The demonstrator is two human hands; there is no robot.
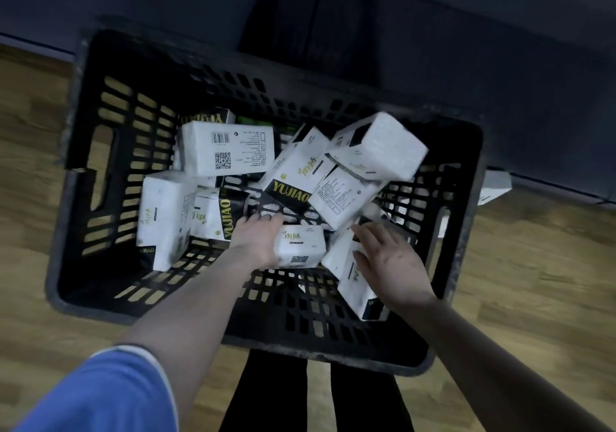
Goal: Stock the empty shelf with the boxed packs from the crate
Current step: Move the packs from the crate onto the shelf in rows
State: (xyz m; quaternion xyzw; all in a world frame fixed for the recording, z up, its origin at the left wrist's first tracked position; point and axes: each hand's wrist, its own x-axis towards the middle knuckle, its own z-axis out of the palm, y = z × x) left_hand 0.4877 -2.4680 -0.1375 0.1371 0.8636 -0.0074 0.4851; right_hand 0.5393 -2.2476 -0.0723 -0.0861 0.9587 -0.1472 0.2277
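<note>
White and black paper is wrapping the pack (301,246) that my left hand (258,236) is touching. My fingers are lying flat along its far left edge, not curling around it. The pack is lying on its side near the front of the crate (100,178), with its long side running left to right. My right hand (388,261) is wide open and pressing on another pack (356,285), whose long side is pointing toward me. More packs (230,151) are lying every which way in the black crate. The crate is sitting on a brown wood floor (533,281), next to a dark wall (500,31). My blue sleeve (110,395) is showing.
</note>
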